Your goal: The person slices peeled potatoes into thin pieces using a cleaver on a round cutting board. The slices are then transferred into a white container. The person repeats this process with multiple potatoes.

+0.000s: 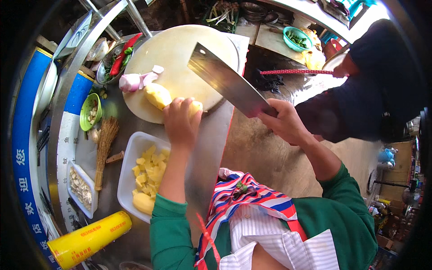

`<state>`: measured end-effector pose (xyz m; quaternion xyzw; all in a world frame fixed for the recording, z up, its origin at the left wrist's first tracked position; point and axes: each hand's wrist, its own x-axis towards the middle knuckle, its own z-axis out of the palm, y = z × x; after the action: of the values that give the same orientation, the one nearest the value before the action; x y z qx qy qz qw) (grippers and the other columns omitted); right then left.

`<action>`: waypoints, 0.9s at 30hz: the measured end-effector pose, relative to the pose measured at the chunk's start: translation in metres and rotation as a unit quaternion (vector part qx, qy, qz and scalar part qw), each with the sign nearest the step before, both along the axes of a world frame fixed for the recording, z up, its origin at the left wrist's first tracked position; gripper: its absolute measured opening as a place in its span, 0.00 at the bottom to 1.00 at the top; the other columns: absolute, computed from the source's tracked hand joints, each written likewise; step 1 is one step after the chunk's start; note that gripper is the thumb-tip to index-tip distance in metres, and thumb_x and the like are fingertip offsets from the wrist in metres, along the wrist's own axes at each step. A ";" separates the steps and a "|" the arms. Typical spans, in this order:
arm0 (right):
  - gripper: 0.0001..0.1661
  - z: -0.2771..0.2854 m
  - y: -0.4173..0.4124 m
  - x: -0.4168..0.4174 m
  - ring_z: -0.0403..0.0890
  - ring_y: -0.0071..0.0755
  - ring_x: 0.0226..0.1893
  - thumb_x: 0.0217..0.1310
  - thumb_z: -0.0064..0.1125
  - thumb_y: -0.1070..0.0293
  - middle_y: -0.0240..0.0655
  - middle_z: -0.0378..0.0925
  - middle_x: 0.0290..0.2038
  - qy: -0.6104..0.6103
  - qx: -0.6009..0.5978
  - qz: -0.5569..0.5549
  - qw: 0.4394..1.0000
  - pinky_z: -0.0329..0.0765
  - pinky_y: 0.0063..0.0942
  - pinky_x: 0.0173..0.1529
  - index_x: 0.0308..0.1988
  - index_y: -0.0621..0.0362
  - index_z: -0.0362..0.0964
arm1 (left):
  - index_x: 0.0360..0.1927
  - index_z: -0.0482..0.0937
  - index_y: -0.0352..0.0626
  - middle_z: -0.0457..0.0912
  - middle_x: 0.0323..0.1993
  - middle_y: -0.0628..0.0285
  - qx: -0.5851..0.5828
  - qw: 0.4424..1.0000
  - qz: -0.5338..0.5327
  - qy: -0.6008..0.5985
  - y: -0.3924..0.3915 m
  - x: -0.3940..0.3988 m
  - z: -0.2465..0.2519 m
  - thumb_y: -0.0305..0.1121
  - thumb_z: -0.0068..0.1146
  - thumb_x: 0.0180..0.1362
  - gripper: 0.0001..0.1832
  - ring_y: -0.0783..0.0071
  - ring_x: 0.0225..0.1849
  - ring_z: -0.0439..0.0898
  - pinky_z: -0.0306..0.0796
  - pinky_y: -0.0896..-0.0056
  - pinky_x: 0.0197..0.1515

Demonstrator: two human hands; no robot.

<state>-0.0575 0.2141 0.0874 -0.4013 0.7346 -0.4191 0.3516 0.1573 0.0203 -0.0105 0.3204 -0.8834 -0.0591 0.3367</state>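
My left hand [182, 121] grips a peeled potato piece [195, 107] at the near edge of a round, pale chopping board [189, 50]. Touching or close beside it lies another peeled potato [157, 96], with a cut purple onion [130, 82] just beyond. My right hand [285, 121] is closed round the handle of a broad cleaver [226, 79]. Its blade is raised above the right part of the board. Below the board, a white plastic tub [126, 165] holds many potato chunks [148, 172] and a whole peeled potato [143, 203], partly behind my left forearm.
Left of the tub are a straw brush [106, 145], a green bowl of garlic [90, 111], a white tray [94, 202] and a yellow roll of film [89, 239]. A bowl [103, 72] holds chillies. Another person [368, 84] in dark clothes stands close on the right, holding a red cord [297, 72].
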 end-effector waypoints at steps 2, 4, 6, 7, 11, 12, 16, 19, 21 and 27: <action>0.05 -0.004 0.011 0.005 0.65 0.15 0.23 0.63 0.61 0.73 0.23 0.67 0.20 -0.005 -0.018 0.005 1.000 0.64 0.24 0.25 0.37 0.63 0.78 | 0.54 0.77 0.48 0.76 0.51 0.51 0.003 1.000 -0.023 -0.007 -0.001 0.001 -0.004 0.41 0.66 0.58 0.22 0.45 0.54 0.73 0.67 0.47 0.59; 0.05 -0.008 0.030 0.011 0.66 0.15 0.23 0.63 0.61 0.73 0.24 0.68 0.20 0.032 -0.051 0.021 0.998 0.65 0.25 0.25 0.36 0.64 0.77 | 0.55 0.77 0.46 0.76 0.50 0.45 -0.022 1.000 -0.019 0.003 0.001 0.004 -0.008 0.41 0.65 0.60 0.22 0.43 0.54 0.73 0.67 0.44 0.59; 0.06 -0.005 0.054 0.016 0.66 0.15 0.24 0.64 0.61 0.72 0.23 0.68 0.21 0.019 -0.034 0.013 0.999 0.64 0.24 0.26 0.37 0.64 0.78 | 0.56 0.77 0.46 0.76 0.51 0.45 0.017 1.000 0.001 0.007 -0.003 0.004 -0.016 0.41 0.65 0.60 0.22 0.42 0.54 0.74 0.66 0.46 0.60; 0.06 -0.006 0.066 0.017 0.66 0.15 0.24 0.64 0.61 0.72 0.23 0.68 0.21 0.016 -0.046 0.005 0.999 0.64 0.24 0.26 0.37 0.65 0.78 | 0.56 0.78 0.47 0.76 0.52 0.47 0.045 0.999 -0.003 0.011 -0.003 0.003 -0.010 0.41 0.66 0.60 0.21 0.46 0.55 0.74 0.66 0.50 0.62; 0.07 -0.029 0.110 0.011 0.69 0.12 0.19 0.66 0.63 0.70 0.22 0.72 0.21 0.017 -0.077 0.009 0.997 0.63 0.17 0.21 0.41 0.61 0.79 | 0.54 0.79 0.49 0.74 0.54 0.52 0.054 0.998 -0.029 0.011 -0.014 0.003 -0.017 0.40 0.67 0.60 0.20 0.52 0.60 0.71 0.65 0.54 0.65; 0.07 -0.028 0.117 0.012 0.69 0.12 0.19 0.66 0.63 0.69 0.22 0.72 0.21 0.006 -0.067 0.003 0.998 0.63 0.17 0.21 0.42 0.61 0.79 | 0.55 0.79 0.50 0.74 0.54 0.52 0.058 0.998 -0.029 0.012 -0.015 0.005 -0.016 0.40 0.67 0.60 0.20 0.53 0.60 0.72 0.65 0.55 0.66; 0.08 -0.025 0.142 0.012 0.65 0.13 0.23 0.64 0.62 0.71 0.23 0.67 0.21 -0.019 -0.035 -0.031 0.999 0.63 0.22 0.25 0.42 0.62 0.79 | 0.54 0.79 0.51 0.73 0.54 0.54 0.033 0.999 -0.040 0.007 -0.016 0.004 -0.016 0.39 0.68 0.59 0.20 0.53 0.58 0.72 0.65 0.55 0.64; 0.09 -0.029 0.155 0.010 0.63 0.14 0.25 0.63 0.62 0.71 0.24 0.65 0.21 -0.024 -0.032 -0.049 0.998 0.64 0.24 0.27 0.42 0.63 0.78 | 0.55 0.79 0.51 0.73 0.54 0.54 0.058 0.998 -0.031 -0.008 -0.019 0.005 -0.018 0.39 0.68 0.60 0.20 0.53 0.59 0.71 0.65 0.55 0.65; 0.09 -0.035 0.161 0.010 0.63 0.14 0.25 0.62 0.62 0.71 0.24 0.65 0.20 -0.043 -0.039 -0.055 0.997 0.64 0.24 0.27 0.41 0.64 0.78 | 0.56 0.78 0.51 0.71 0.56 0.54 0.034 0.998 -0.035 -0.033 -0.024 0.015 -0.018 0.40 0.66 0.62 0.20 0.54 0.62 0.70 0.63 0.56 0.67; 0.09 -0.058 0.168 0.013 0.66 0.17 0.23 0.60 0.62 0.71 0.32 0.68 0.19 -0.078 -0.050 -0.092 0.991 0.67 0.27 0.27 0.39 0.65 0.78 | 0.57 0.78 0.47 0.72 0.56 0.55 0.058 0.997 -0.041 -0.041 -0.027 0.013 -0.018 0.40 0.63 0.66 0.19 0.60 0.61 0.71 0.64 0.60 0.66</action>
<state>-0.0442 0.3819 0.0290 -0.3152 0.7167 -0.5162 0.3472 0.1704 -0.0062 -0.0281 0.3050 -0.9040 -0.1105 0.2785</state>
